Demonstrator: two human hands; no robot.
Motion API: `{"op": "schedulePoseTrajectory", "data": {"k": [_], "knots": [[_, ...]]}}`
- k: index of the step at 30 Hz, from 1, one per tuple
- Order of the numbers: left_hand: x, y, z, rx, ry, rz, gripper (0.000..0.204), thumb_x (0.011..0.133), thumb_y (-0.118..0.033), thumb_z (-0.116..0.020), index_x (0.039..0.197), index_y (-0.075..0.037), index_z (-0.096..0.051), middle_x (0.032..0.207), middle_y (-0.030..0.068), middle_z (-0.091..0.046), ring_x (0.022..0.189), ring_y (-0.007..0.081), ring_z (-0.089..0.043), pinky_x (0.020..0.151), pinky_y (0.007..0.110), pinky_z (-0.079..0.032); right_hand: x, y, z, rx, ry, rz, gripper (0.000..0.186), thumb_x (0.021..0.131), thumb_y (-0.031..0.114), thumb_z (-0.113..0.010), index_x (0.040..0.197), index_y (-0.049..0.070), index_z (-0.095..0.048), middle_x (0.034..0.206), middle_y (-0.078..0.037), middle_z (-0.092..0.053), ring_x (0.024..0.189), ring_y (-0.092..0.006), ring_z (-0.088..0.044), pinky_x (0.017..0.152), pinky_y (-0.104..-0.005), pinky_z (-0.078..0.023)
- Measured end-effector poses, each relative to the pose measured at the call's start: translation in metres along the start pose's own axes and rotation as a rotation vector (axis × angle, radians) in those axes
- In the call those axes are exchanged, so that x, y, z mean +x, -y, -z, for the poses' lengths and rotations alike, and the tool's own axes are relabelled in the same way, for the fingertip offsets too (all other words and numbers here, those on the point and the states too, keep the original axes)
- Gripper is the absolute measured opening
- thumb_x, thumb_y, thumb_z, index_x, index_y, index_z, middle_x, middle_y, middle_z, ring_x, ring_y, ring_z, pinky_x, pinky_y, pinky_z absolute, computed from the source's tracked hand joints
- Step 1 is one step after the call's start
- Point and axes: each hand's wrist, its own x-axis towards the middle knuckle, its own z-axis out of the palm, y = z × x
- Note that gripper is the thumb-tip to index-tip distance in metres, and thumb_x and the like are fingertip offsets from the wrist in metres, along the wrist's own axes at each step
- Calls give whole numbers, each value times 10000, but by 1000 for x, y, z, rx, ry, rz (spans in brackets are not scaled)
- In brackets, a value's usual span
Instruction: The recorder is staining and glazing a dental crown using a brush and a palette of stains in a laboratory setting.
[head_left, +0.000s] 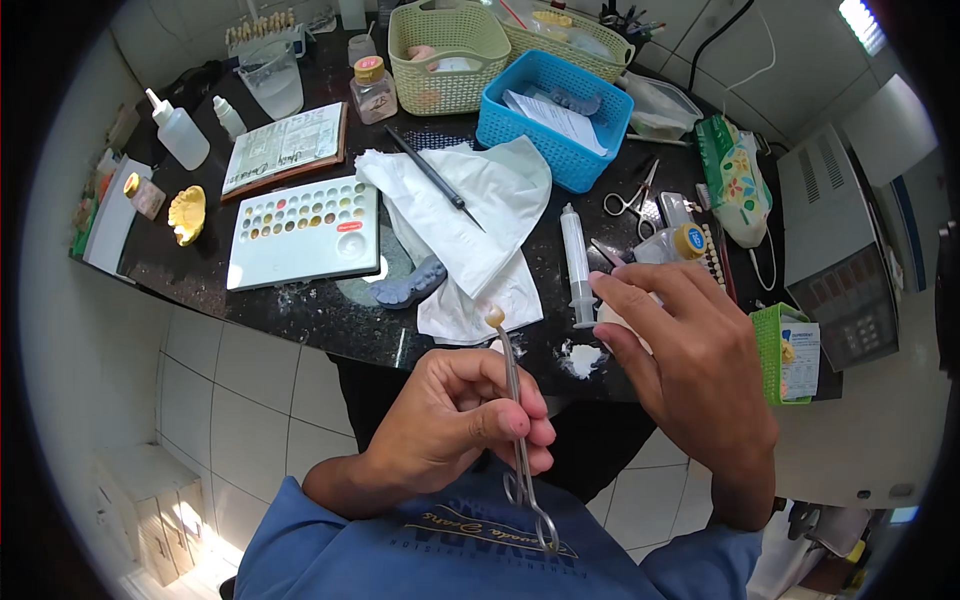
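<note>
My left hand (465,420) grips slim metal forceps (518,440) with looped handles, held upright; a small tooth-coloured crown (495,316) sits at their tip. To its right, my right hand (690,370) has its fingers curved round a cream rounded object (628,325), mostly hidden by them, with fingertips close beside a large plastic syringe (576,262). Crumpled white paper towels (480,265) lie beyond the forceps, with a grey moulded piece (400,293) beside them. A small heap of white powder (581,360) lies on the black worktop (300,315) near its front edge.
A paint palette (300,262), pad (283,148) and dropper bottle (180,135) stand left. A dark pen-like tool (430,170) lies on the towels. A blue basket (553,160), green baskets (448,85), scissors (640,195) and jar (660,247) are behind. A grey appliance (840,250) stands right.
</note>
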Motion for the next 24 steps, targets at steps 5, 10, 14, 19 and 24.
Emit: {"op": "schedulePoseTrajectory", "data": {"k": [5,10,14,19,24], "knots": [[-2,3,-4,-11,-90,15,232,892,-158,-646,989,41,-574,809,153,-662,666,225,-691,572,287,-586,-9,-19,29,-104,-264,-105,171,776,-4,-669,946,9,-680,823,-117,-645,710,-247,-632,629,-321,-498],[-4,21,-10,323,-97,-47,391,950,-332,-542,1030,50,-565,703,110,-613,483,116,-587,408,190,-453,-59,-62,59,-175,-328,-438,104,826,48,-658,917,0,-676,813,-121,-660,669,-219,-631,598,-300,-484],[5,44,-23,556,-167,66,419,993,-335,-463,1160,21,-608,637,13,-489,472,26,-395,420,158,-334,-97,-87,24,-81,-110,-441,134,808,75,-682,925,11,-667,840,-108,-645,733,-256,-632,642,-334,-486],[14,46,-32,566,-178,154,451,1015,-321,-410,1209,56,-563,662,-4,-458,465,24,-381,434,159,-316,-116,-94,-4,-154,-107,-397,167,791,59,-689,951,21,-658,873,-97,-630,774,-273,-619,682,-348,-480],[13,45,-29,785,-143,53,432,1016,-297,-401,1194,48,-592,675,-11,-448,534,21,-394,465,171,-318,-122,-93,0,-60,-189,-505,169,797,29,-668,963,6,-646,850,-85,-624,744,-220,-622,653,-317,-481]]}}
